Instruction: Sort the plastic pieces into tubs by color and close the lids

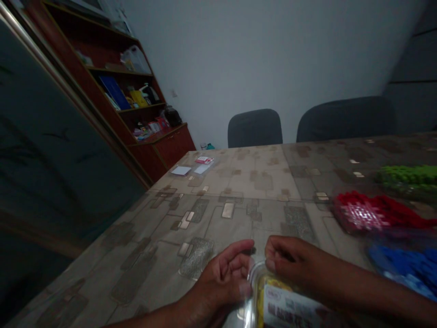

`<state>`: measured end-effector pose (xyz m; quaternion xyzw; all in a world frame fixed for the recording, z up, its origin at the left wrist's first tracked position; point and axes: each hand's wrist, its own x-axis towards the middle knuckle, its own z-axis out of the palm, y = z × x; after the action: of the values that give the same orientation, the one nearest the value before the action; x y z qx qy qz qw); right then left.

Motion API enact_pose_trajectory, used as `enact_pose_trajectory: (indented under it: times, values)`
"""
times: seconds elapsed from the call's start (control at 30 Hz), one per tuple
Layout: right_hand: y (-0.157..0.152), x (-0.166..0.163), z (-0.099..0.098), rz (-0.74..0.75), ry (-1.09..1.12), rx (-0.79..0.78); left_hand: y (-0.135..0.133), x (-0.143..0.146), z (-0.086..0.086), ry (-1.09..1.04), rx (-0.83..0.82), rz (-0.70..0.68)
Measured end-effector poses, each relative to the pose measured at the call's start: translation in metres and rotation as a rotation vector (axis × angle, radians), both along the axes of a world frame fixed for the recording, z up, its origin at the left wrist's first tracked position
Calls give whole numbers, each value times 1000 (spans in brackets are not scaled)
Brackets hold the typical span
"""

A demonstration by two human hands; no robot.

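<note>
A clear plastic box [251, 306] with a white printed label and yellow contents is at the bottom of the view, cut off by the lower edge. My left hand [227, 278] grips its left side, thumb on the rim and the index finger stretched out past the corner. At the box's far corner, my right hand [283, 255] is closed, with the fingers curled and the thumb pressed at the rim. My right forearm covers part of the box. Whether the lid is on, I cannot tell.
To the right stand clear boxes with red pieces [368, 212], blue pieces [406, 269] and green pieces [409, 175]. White cards [180, 170] lie on the table's far left. Beyond the patterned tablecloth [218, 228] are two chairs [254, 128] and a shelf unit [164, 150].
</note>
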<state>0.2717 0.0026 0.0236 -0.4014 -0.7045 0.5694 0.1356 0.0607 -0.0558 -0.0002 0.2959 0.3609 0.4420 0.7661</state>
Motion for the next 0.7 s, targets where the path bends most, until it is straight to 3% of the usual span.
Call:
enact_pose_trajectory:
  times: [0.23,0.4,0.7]
  values:
    - [5,-5,0,39,39,-66,0,3,-11,81,-4,82]
    - [7,-10,0,58,35,-27,0,0,-19,54,22,38]
    - [6,-15,-1,63,199,-123,2,3,-7,27,36,-16]
